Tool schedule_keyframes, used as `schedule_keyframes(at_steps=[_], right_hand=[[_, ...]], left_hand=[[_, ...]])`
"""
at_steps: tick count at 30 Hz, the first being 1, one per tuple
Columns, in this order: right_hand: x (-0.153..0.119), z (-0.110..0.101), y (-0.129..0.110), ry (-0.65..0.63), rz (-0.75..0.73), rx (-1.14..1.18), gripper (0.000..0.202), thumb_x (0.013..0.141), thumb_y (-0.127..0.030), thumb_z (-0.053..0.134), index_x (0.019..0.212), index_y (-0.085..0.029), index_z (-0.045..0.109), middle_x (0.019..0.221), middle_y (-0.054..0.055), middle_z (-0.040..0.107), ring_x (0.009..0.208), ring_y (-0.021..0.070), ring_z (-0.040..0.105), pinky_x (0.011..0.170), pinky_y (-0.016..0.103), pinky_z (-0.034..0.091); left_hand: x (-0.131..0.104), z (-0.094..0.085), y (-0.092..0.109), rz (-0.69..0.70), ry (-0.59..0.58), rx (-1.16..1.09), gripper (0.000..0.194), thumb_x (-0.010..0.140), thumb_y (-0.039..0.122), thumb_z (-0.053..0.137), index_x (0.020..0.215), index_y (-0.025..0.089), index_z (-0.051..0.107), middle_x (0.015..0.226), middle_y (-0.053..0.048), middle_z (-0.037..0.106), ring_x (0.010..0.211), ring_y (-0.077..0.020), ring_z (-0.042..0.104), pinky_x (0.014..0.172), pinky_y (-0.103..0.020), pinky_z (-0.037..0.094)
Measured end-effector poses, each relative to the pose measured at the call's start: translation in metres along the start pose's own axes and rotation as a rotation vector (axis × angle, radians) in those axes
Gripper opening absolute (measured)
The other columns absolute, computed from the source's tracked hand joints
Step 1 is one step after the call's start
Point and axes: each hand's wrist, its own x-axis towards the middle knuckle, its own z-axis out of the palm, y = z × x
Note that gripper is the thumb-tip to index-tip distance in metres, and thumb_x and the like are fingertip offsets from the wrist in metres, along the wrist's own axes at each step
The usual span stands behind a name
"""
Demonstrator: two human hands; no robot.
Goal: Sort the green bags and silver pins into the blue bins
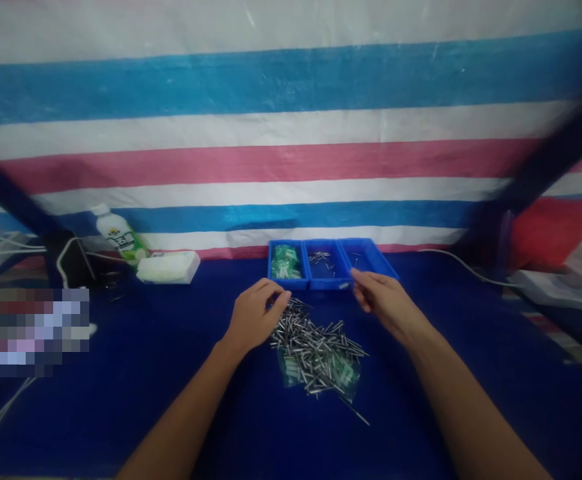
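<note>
A heap of thin metal pins or rods [315,347] lies on the blue tabletop, partly over clear bags with pale green contents [345,370]. My left hand [257,312] rests at the heap's upper left edge, fingers curled and thumb drawn in; whatever is between them is hidden. Just in front of the right-hand blue bin [375,261], my right hand [381,303] is pinched closed, and I cannot make out what it holds. The middle bin [328,283] contains several metal pins. In the left bin [287,285] are green-and-white packets [285,262].
A white and green bottle [118,233] leans at the back left beside a tissue pack [168,268]. White cables [465,263] run along both sides, with a white power strip [561,290] at right. Striped sheeting [271,160] hangs behind the table.
</note>
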Motion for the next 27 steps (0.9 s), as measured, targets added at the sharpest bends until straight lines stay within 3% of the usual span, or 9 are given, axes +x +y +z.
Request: schedule_keyframes(at_steps=[3,5,10,14,21,27], right_hand=[[0.002,0.009,0.004,0.067,-0.071,-0.018,0.039,0.078,-0.056,0.075,0.092,-0.021,0.068,0.083,0.003,0.07,0.051,0.0108,0.054,0.051,0.027,0.041],[0.001,0.016,0.006,0.023,-0.147,-0.147,0.038,0.079,-0.053,0.074,0.099,-0.021,0.07,0.086,0.004,0.072,0.056,0.0139,0.057,0.056,0.03,0.044],[-0.009,0.035,0.013,-0.229,-0.391,-0.635,0.02,0.09,-0.04,0.064,0.089,-0.023,0.075,0.094,0.005,0.074,0.087,0.0232,0.065,0.08,0.039,0.048],[-0.012,0.047,0.018,-0.315,-0.453,-0.818,0.022,0.093,-0.037,0.06,0.082,-0.023,0.073,0.091,0.005,0.072,0.091,0.0241,0.063,0.089,0.043,0.044],[-0.01,0.039,0.013,-0.285,-0.425,-0.674,0.017,0.093,-0.032,0.057,0.085,-0.023,0.069,0.094,0.006,0.07,0.093,0.0248,0.062,0.09,0.045,0.043],[-0.006,0.025,0.007,-0.172,-0.255,-0.17,0.017,0.086,-0.041,0.068,0.091,-0.025,0.07,0.088,0.002,0.065,0.083,0.0201,0.058,0.079,0.037,0.045]], left_hand=[[0.0,0.0,0.0,-0.01,0.004,0.002,0.028,0.101,0.037,0.051,0.085,0.019,0.066,0.082,0.0,0.063,0.073,-0.0129,0.058,0.069,-0.028,0.043],[0.0,-0.001,0.0,-0.02,0.002,0.011,0.028,0.101,0.037,0.051,0.085,0.019,0.066,0.081,0.001,0.063,0.072,-0.0127,0.058,0.069,-0.028,0.042],[0.001,0.0,-0.001,-0.041,-0.033,0.051,0.024,0.099,0.036,0.054,0.087,0.02,0.068,0.081,0.001,0.063,0.072,-0.0135,0.058,0.068,-0.029,0.042],[0.0,0.002,-0.002,-0.039,-0.049,0.06,0.023,0.098,0.036,0.056,0.088,0.02,0.069,0.082,0.001,0.064,0.072,-0.0135,0.059,0.066,-0.028,0.042],[0.0,0.002,-0.002,-0.03,-0.061,0.072,0.022,0.099,0.034,0.056,0.087,0.02,0.068,0.081,0.001,0.064,0.072,-0.013,0.059,0.068,-0.029,0.043],[0.0,0.003,-0.002,-0.002,-0.09,0.065,0.024,0.099,0.035,0.054,0.087,0.02,0.068,0.083,0.0,0.065,0.073,-0.0142,0.06,0.069,-0.03,0.044]])
